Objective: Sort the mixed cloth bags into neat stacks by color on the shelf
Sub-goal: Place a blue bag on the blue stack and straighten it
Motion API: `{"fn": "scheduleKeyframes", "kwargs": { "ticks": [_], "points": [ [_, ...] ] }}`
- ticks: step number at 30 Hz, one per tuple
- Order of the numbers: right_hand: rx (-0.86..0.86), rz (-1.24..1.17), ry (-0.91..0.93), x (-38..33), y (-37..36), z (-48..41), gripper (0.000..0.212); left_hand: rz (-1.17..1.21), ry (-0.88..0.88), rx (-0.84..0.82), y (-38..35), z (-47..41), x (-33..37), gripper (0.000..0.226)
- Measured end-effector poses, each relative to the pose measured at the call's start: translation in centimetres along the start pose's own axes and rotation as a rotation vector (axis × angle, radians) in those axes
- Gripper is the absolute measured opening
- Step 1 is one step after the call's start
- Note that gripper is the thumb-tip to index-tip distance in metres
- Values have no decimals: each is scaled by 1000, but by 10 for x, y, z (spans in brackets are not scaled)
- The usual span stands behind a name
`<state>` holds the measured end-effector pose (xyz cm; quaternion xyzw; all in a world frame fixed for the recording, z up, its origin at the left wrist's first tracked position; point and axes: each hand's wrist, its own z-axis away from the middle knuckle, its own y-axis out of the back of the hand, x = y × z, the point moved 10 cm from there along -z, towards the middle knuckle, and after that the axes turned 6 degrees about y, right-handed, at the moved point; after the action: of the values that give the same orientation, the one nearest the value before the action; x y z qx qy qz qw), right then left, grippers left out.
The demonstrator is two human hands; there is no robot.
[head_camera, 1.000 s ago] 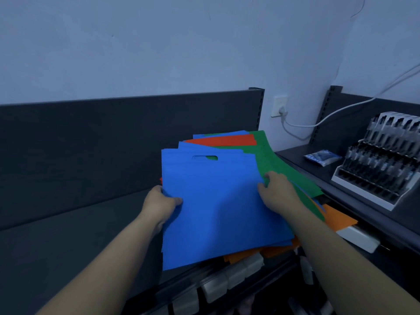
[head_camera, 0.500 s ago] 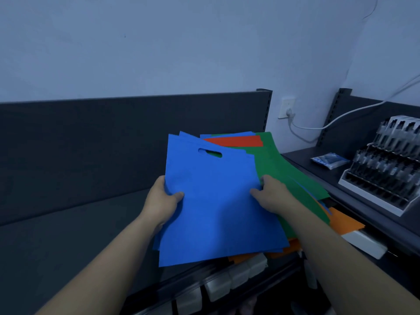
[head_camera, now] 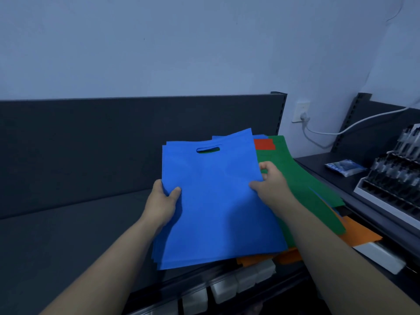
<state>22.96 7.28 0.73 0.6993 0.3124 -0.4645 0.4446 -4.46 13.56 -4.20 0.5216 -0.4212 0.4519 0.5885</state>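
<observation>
The dark shelf (head_camera: 68, 235) stretches away at nine o'clock from the blue bags (head_camera: 218, 205). That is likely where a stack of one colour would be set.

The left hand (head_camera: 162, 201) grips the left edge of the blue bags, with the thumb on top and the fingers tucked beneath. It seems to clamp several layers so that they move together. Several edges show at the lower left corner, and they are nearly aligned.

The blue bags lie at the middle of the view, handle slot toward twelve o'clock, partly over the mixed pile.

The right hand (head_camera: 270, 185) pinches their right edge, thumb over and fingers curled round. With an edge held on each side the limp cloth probably stays flat and squared, and can be drawn clear of the pile.

At one o'clock a red bag (head_camera: 263, 144) peeks out. Green bags (head_camera: 302, 178) fan toward three o'clock and orange bags (head_camera: 361, 235) toward four. All of these are unsorted.
</observation>
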Motion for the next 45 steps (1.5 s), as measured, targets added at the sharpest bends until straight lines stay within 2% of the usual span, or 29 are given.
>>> {"fn": "scheduleKeyframes", "kwargs": {
  "ticks": [5,15,21,34,41,45],
  "points": [
    [51,-4,66,-21,-11,-9,26,28,72,-29,21,1,-6,46],
    [-197,76,190,-69,-131,3,20,58,14,303,158,21,-7,52],
    [-322,73,240,-102,-225,33,18,37,88,431,249,46,-44,53],
    [-513,33,155,-153,-458,149,12,-24,266,575,476,113,-132,50],
    [-539,-15,41,-155,-549,204,12,-202,363,547,569,128,-174,48],
    [-519,-14,-23,-146,-580,222,11,-307,391,513,599,126,-191,59]
  ]
}}
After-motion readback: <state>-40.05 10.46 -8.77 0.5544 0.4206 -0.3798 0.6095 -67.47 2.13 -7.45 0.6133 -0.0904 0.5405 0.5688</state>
